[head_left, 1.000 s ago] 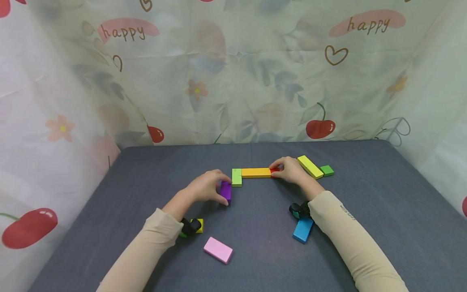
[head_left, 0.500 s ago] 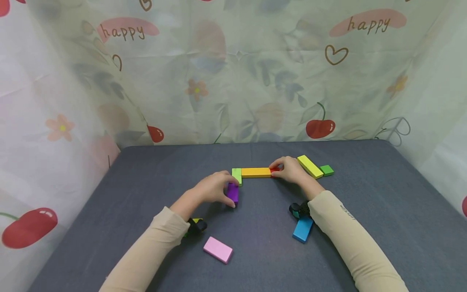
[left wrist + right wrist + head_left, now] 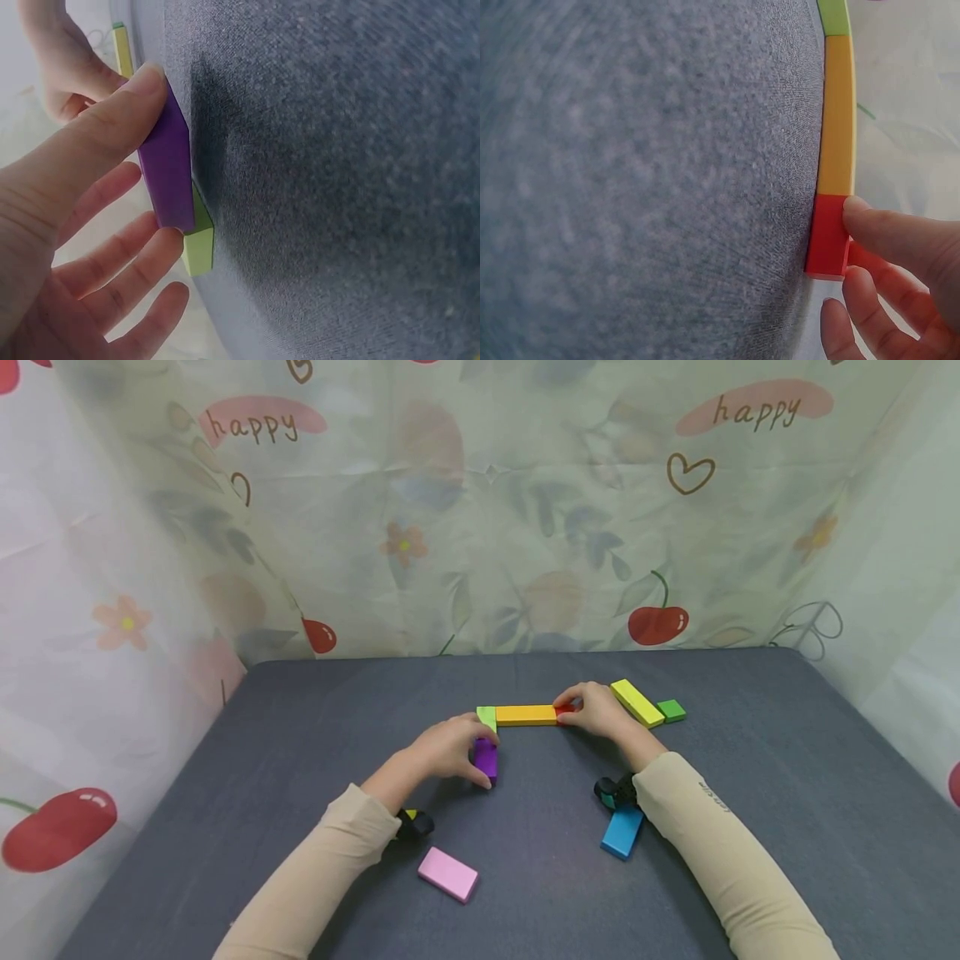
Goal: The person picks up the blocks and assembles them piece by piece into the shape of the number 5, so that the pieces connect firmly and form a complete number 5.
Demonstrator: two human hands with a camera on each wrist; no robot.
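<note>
My left hand (image 3: 444, 750) pinches a purple block (image 3: 486, 763) between thumb and fingers, at the near end of a lime-green block (image 3: 486, 716). In the left wrist view the purple block (image 3: 166, 169) is lengthwise in line with the lime one (image 3: 199, 251), overlapping its end. An orange block (image 3: 525, 716) extends rightward from the lime block's far part. At the orange block's right end, my right hand (image 3: 597, 710) holds a red block (image 3: 829, 232), with the thumb at its edge and fingers around its far side. The red block sits end to end with the orange one.
Right of my right hand lie a long yellow block (image 3: 637, 702) and a small green block (image 3: 671, 710). A blue block (image 3: 622, 833) is partly under the right wrist camera. Nearer the front lies a pink block (image 3: 448, 874). Another yellow block (image 3: 410, 814) peeks out by my left wrist.
My left hand has carried the purple block rightward, from beside the lime block to in front of its near end. My right hand has stayed at the red block.
</note>
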